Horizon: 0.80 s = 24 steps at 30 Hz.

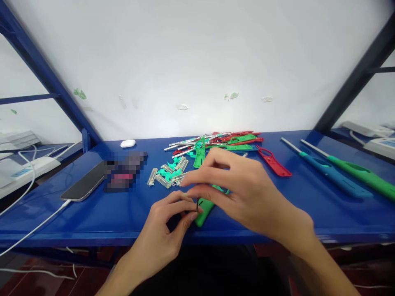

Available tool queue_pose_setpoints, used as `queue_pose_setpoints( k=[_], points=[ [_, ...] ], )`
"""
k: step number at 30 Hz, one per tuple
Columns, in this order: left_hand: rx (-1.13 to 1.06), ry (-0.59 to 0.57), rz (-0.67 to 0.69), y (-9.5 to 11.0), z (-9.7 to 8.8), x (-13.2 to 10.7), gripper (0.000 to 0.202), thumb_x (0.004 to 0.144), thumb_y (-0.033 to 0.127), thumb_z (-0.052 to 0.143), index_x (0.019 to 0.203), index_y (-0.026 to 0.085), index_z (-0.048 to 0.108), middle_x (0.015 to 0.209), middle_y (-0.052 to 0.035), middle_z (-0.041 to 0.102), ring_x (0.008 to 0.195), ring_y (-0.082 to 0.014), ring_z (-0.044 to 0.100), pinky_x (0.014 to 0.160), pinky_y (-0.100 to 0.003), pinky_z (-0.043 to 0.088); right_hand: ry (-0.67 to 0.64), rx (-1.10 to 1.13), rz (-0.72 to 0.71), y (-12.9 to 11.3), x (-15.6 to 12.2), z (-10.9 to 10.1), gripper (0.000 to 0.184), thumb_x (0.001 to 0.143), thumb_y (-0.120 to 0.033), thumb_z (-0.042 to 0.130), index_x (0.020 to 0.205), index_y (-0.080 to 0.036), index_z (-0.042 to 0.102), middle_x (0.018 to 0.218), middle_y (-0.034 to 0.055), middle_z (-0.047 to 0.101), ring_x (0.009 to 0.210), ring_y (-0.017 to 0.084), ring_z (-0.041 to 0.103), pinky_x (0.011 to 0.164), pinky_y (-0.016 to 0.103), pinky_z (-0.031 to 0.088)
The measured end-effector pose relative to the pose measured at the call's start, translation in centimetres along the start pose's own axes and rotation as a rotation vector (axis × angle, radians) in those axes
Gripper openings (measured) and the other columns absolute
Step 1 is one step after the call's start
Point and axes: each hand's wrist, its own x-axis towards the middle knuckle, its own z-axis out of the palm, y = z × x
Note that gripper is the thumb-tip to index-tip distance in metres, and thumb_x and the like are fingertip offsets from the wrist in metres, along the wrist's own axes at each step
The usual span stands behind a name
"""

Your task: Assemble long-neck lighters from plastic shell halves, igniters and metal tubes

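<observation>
My left hand (168, 224) is closed in a pinch on the near end of a green plastic lighter shell (204, 211) that lies at the blue bench's front edge. My right hand (243, 191) reaches across above it, thumb and fingers pinched at a thin black part (197, 204) sticking up from the shell. Just behind my hands lies a small heap of clear and teal lighter inserts (168, 174). Farther back is a pile of red and green shells with metal tubes (216, 144).
A phone (84, 184) on a white cable lies at the left, next to a blurred dark item (125, 170). A white earbud case (127, 143) sits by the wall. Two assembled long lighters, teal (330, 174) and green (361, 174), lie at the right; a red shell (273, 161) is beside them.
</observation>
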Motion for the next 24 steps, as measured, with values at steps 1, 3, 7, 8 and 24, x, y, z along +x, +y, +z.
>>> queue_pose_setpoints(
  k=[1,3,7,8,24],
  points=[
    [-0.001,-0.009,-0.008,0.0,0.0,0.0,0.02,0.099,0.013,0.065,0.099,0.028,0.078,0.098,0.0019,0.075,0.09,-0.0141,0.07,0.083,-0.023,0.054,-0.02,0.01,-0.015,0.2,0.1,0.0,0.026,0.102,-0.013,0.064,0.125,-0.018,0.075,0.106,0.0051,0.069,0.091,0.014,0.067,0.076,0.023,0.056],
    [-0.009,-0.035,-0.026,0.0,-0.1,0.1,0.02,0.1,0.014,0.063,0.097,0.027,0.078,0.096,0.0011,0.073,0.086,-0.0136,0.069,0.079,-0.022,0.055,-0.067,0.105,-0.048,0.6,0.2,0.1,0.041,0.104,-0.001,0.05,0.137,-0.016,0.069,0.123,0.0078,0.071,0.107,0.014,0.068,0.089,0.024,0.056],
    [0.005,-0.017,-0.004,-0.2,0.0,0.0,0.019,0.1,0.016,0.063,0.1,0.028,0.078,0.099,0.0012,0.074,0.091,-0.0148,0.071,0.082,-0.022,0.056,0.002,0.206,-0.051,0.9,0.4,0.2,0.028,0.102,-0.003,0.057,0.119,-0.017,0.076,0.104,0.0029,0.076,0.092,0.012,0.069,0.082,0.023,0.056],
    [0.013,-0.008,0.006,-0.3,0.0,0.0,0.019,0.1,0.015,0.064,0.102,0.029,0.077,0.101,0.0015,0.074,0.094,-0.0153,0.071,0.083,-0.022,0.056,0.032,0.177,-0.043,0.8,0.4,0.2,0.018,0.1,-0.009,0.066,0.113,-0.017,0.077,0.097,0.0015,0.074,0.085,0.011,0.067,0.077,0.023,0.056],
    [0.036,-0.043,-0.029,-0.1,-0.1,0.0,0.015,0.101,0.021,0.063,0.098,0.027,0.077,0.101,-0.0008,0.074,0.096,-0.0187,0.072,0.086,-0.028,0.058,-0.113,0.232,-0.063,0.6,-0.1,-0.8,0.042,0.102,0.001,0.053,0.135,-0.02,0.069,0.132,0.0058,0.073,0.117,0.013,0.068,0.099,0.026,0.054]
  ],
)
